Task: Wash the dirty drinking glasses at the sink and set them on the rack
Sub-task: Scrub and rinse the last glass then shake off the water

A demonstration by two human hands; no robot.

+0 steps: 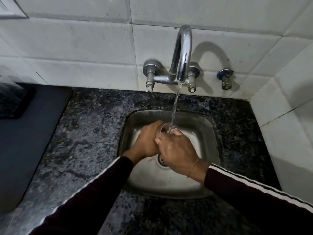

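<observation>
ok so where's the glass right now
In the head view the glass is over the middle of the sink, gripped between the left hand and right hand, right under the water from the tap.

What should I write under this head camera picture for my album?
Both hands, left hand and right hand, hold a clear glass under the running tap over the steel sink.

White tile wall (84, 48), grimy grout, corner at right. Dark speckled granite counter (88, 133). Grey mat (25, 133) on counter at left. Capped pipe stub (226, 80) in wall. Dim light, hard shadows on tiles.
</observation>
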